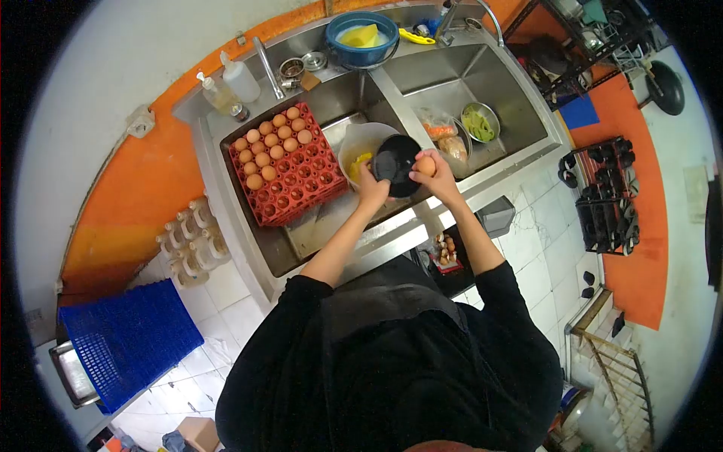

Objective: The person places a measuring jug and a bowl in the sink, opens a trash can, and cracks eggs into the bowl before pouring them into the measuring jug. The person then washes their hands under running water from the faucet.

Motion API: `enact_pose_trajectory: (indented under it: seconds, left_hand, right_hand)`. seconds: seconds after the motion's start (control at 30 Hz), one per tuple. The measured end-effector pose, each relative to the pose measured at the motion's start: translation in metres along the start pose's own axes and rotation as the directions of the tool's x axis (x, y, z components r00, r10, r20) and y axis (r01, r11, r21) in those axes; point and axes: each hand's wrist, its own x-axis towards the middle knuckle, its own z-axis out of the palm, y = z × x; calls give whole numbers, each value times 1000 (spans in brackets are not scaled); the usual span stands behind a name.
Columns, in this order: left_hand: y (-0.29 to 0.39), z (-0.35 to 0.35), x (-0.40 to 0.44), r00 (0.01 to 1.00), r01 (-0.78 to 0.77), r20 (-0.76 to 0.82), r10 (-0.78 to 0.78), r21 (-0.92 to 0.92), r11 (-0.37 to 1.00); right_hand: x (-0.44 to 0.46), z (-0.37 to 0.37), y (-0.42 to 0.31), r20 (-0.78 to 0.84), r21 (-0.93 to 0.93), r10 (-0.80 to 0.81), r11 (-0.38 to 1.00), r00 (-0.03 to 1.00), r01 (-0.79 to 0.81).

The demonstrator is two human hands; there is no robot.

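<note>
My left hand [372, 188] grips the near left edge of a black bowl [398, 183]. My right hand [440, 181] holds a brown egg [425, 165] at the bowl's right rim. Behind and left of the bowl is a translucent container [355, 142] with yellow contents, partly hidden by the bowl and my left hand. To the left, a red egg tray [323, 170] stands over the left sink basin; brown eggs fill its far and left cells, and its other visible cells hold none.
The right basin [429, 94] holds bowls with green food [479, 123] and bagged food [452, 145]. Behind the sinks stand a blue bucket [363, 56], a faucet [269, 68] and pump bottles [241, 79]. A dark bin with eggshells [449, 258] sits below the front edge.
</note>
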Motion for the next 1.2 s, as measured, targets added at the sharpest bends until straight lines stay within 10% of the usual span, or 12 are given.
enact_pose_trajectory:
  seconds: [0.23, 0.57, 0.87, 1.2]
  left_hand:
    - [30, 19, -18, 958, 243, 196, -210, -160, 957]
    - [38, 15, -29, 967, 207, 190, -172, -181, 961]
    - [40, 14, -36, 957, 233, 223, -185, -212, 949]
    - [30, 5, -35, 934, 302, 254, -250, -194, 933]
  right_hand:
    - [11, 10, 11, -58, -475, -274, 853, 960, 215]
    - [1, 23, -4, -90, -645, -199, 758, 976, 95]
    - [-9, 19, -38, 15, -938, -263, 330, 965, 104]
    - [-9, -4, -30, 102, -866, -370, 424, 923, 266]
